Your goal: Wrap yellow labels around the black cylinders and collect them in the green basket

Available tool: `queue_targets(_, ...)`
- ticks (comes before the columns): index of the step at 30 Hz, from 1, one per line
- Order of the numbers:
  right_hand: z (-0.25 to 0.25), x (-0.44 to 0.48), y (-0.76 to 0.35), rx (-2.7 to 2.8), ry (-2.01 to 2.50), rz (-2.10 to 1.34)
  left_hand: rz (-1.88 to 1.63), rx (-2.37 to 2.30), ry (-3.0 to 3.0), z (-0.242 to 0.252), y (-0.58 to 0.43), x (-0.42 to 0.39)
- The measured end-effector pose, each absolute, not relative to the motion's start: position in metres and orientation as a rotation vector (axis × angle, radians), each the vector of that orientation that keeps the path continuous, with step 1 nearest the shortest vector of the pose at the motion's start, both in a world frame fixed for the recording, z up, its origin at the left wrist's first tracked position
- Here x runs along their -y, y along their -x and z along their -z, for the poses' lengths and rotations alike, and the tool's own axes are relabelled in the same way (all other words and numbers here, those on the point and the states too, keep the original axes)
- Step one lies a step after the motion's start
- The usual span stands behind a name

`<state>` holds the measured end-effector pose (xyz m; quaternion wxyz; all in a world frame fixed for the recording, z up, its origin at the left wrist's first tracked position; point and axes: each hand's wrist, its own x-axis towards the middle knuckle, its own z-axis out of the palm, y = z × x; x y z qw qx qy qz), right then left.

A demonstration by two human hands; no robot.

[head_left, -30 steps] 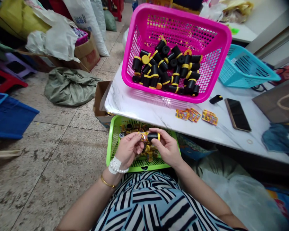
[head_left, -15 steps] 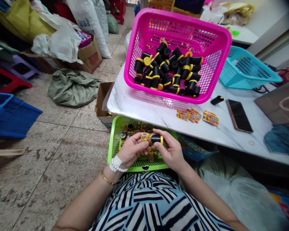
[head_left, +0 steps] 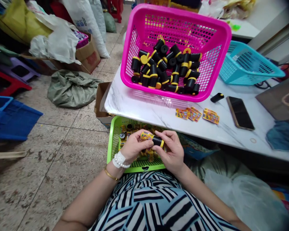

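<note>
Well, taken from the hands, a white marble-topped worktop (head_left: 144, 109) runs from 12 round to 3 o'clock, above a speckled tile floor (head_left: 53, 160). At 12 o'clock stands a magenta plastic basket (head_left: 227, 41), its stiff mesh walls around a heap of matt black cylinders (head_left: 167, 67) with yellow ends. A teal mesh basket (head_left: 245, 64) sits at 2 o'clock, a crumpled green sack (head_left: 72, 88) lies on the floor at 10 o'clock, and a blue plastic crate (head_left: 12, 120) lies at 9 o'clock.

Directly under the hands is a lime-green mesh tray (head_left: 110, 150), holding small yellow-wrapped pieces (head_left: 148, 154). On the worktop, a smartphone (head_left: 240, 113) lies near 3 o'clock, with a single black cylinder (head_left: 217, 97) and a few glossy printed labels (head_left: 192, 113) at about 2 o'clock.

The fingers of the left hand (head_left: 135, 147) and right hand (head_left: 172, 149) are closed, gripping a black cylinder (head_left: 152, 139) from either side above the tray. A shiny yellow printed wrapper (head_left: 146, 136) covers its left part, and a yellow band rings its right end. A light, even pinch seems best here, since it would keep the thin wrapper from creasing or skewing on the smooth tube.
</note>
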<state>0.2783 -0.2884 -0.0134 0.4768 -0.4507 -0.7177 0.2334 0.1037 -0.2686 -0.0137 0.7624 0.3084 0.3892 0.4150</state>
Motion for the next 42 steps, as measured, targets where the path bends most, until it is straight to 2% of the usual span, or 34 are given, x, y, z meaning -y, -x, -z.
queue_targets(8,0.02,0.282,-0.282,1.921,0.996,-0.709,-0.689,-0.921,-0.857,0.014,-0.106,0.262)
queue_targets(16,0.027,0.285,-0.285,1.702,1.152,-0.87,-0.749,-0.935,-0.707,0.027,-0.109,0.269)
queue_targets(21,0.032,0.286,-0.287,1.788,1.075,-0.844,-0.732,-0.903,-0.645,0.036,-0.102,0.279)
queue_targets(29,0.038,0.284,-0.277,1.602,1.058,-0.808,-0.916,-1.038,-1.143,0.015,-0.099,0.272)
queue_targets(37,0.041,0.285,-0.289,1.805,1.021,-0.719,-0.774,-0.969,-0.664,0.037,-0.093,0.281)
queue_targets(42,0.034,0.291,-0.281,1.557,1.115,-0.928,-0.88,-1.054,-1.021,0.021,-0.098,0.286)
